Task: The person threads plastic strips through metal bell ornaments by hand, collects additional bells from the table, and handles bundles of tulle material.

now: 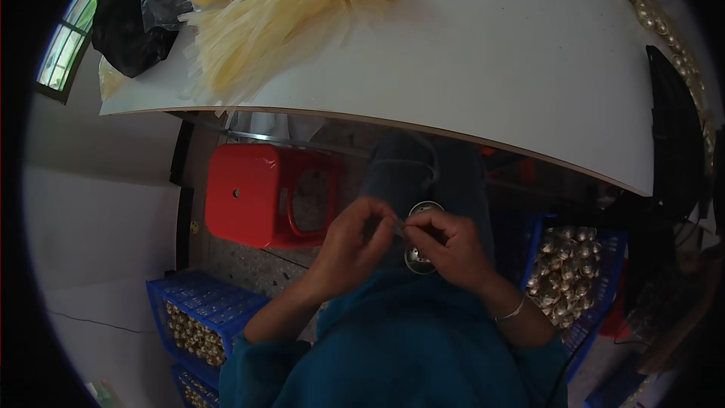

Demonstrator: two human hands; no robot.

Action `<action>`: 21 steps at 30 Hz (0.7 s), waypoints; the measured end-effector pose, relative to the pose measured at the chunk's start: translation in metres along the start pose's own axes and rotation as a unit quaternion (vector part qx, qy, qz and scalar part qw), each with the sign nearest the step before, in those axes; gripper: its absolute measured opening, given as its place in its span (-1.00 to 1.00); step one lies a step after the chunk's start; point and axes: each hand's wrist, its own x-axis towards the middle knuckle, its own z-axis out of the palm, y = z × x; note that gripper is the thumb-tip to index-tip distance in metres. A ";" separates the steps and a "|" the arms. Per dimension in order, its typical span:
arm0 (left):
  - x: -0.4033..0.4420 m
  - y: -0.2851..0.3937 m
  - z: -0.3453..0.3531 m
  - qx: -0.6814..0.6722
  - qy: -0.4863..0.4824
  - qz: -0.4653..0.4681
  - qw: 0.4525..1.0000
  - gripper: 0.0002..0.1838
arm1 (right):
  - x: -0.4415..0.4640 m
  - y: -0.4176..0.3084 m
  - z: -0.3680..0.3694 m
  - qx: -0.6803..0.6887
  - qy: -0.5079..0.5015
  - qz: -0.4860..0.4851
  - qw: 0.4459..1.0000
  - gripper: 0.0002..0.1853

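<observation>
Both hands meet above the lap, fingertips nearly touching. My left hand (359,238) is closed in a pinch, its thumb and forefinger at a small pale, thin piece (399,228) too small to identify. My right hand (449,246) pinches at the same spot from the other side, and a bracelet circles its wrist. Under the hands, a round metal tin (420,260) rests on the lap, partly covered by the right hand; the small things inside cannot be made out.
A white table (483,53) spans the front, with pale yellow strips (257,23) and a black bag (132,27). A red stool (242,195) stands left. Blue crates (215,306) of shiny gold pieces (563,276) stand on both sides. A person's arm (680,329) shows at far right.
</observation>
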 end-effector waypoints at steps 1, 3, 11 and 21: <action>0.001 -0.005 0.000 -0.012 -0.005 0.007 1.000 -0.90 | 0.001 0.002 0.000 0.019 0.012 -0.006 1.000 -0.88; 0.002 -0.004 0.000 -0.024 -0.009 0.017 1.000 -0.87 | 0.003 0.004 -0.001 0.038 0.024 -0.016 0.999 -0.87; 0.000 0.004 -0.006 -0.033 -0.028 -0.020 0.999 -0.80 | 0.004 0.001 -0.003 0.029 -0.008 0.039 0.999 -0.87; 0.003 0.003 -0.010 -0.005 -0.021 -0.040 0.999 -0.86 | 0.004 0.000 -0.009 0.050 -0.015 0.008 0.999 -0.85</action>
